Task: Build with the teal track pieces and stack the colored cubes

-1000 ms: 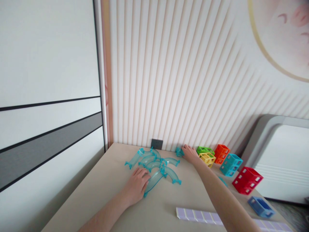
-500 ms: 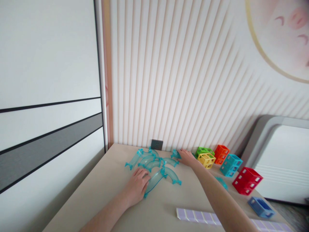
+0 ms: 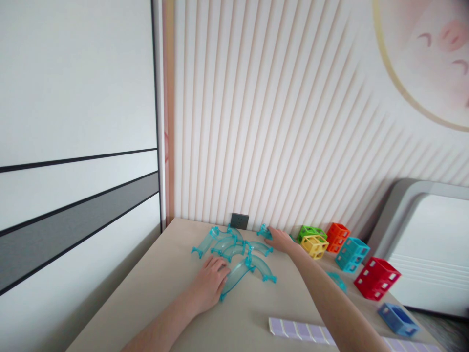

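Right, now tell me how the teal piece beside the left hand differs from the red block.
The teal piece beside the left hand is long, narrow and see-through; the red block is boxy and opaque, with squarish openings. The teal piece lies low, next to other teal pieces; the red block stands taller, toward the table's right side. Both rest on the table.

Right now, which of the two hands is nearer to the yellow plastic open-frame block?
Right. The right hand is a short way left of the yellow block; the left hand is much farther left and nearer the camera.
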A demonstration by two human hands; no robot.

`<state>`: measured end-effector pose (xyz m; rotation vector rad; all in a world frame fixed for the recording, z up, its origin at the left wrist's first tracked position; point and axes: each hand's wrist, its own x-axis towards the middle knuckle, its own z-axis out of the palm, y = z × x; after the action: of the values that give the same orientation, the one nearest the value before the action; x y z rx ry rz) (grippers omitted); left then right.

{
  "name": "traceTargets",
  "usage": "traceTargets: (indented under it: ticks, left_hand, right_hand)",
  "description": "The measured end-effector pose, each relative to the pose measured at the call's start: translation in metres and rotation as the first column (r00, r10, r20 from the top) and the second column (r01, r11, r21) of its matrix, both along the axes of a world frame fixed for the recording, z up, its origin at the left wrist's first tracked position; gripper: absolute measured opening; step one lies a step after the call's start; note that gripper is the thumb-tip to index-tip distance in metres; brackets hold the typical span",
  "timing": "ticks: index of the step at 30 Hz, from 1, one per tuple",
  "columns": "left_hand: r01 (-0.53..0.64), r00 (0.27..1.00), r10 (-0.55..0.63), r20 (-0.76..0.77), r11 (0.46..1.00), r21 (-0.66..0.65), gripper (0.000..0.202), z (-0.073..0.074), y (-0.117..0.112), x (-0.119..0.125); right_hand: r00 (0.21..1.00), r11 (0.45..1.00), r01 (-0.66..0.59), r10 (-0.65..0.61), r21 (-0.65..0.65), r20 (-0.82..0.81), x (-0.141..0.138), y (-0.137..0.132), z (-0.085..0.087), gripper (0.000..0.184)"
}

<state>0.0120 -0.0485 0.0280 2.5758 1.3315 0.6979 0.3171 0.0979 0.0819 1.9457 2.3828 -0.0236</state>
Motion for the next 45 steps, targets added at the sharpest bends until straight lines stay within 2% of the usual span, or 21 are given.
traceTargets:
  ticks: [5,11,20,26,31,37,45]
  left_hand:
    - [-0.007,1.000,0.007,-0.011,1.000,0.010,0.029,-0.003,0.001,0.000]
    - [-0.001,1.000,0.001,-0.017,1.000,0.003,0.028,0.000,0.001,0.000]
    - [0.007,1.000,-0.007,-0.019,1.000,0.011,0.026,-0.002,0.000,0.000]
    - [0.001,0.999,-0.001,-0.040,1.000,0.000,0.022,-0.002,0.002,0.001]
    - [0.002,0.998,-0.002,-0.059,1.000,0.003,0.021,0.000,0.002,0.001]
    - [0.007,0.998,-0.005,-0.058,1.000,0.023,0.021,-0.003,0.002,0.000]
    - [0.009,0.999,-0.007,-0.037,0.998,0.055,0.019,-0.004,0.003,0.001]
  right_hand:
    - [0.999,1.000,-0.026,0.026,-0.010,-0.029,-0.026,-0.001,0.005,0.049]
    - [0.994,0.994,-0.105,0.104,-0.025,-0.031,-0.062,-0.002,0.010,0.039]
    - [0.972,0.971,-0.225,0.230,0.085,-0.054,-0.107,-0.009,0.044,0.039]
    - [0.955,0.956,-0.284,0.289,0.067,-0.065,-0.133,-0.015,0.042,0.038]
    - [0.951,0.954,-0.299,0.299,0.016,-0.075,-0.141,-0.021,0.038,0.041]
    - [0.948,0.955,-0.296,0.296,0.020,-0.117,-0.135,-0.020,0.045,0.053]
    - [0.916,0.941,-0.337,0.335,0.029,-0.220,-0.132,-0.022,0.055,0.032]
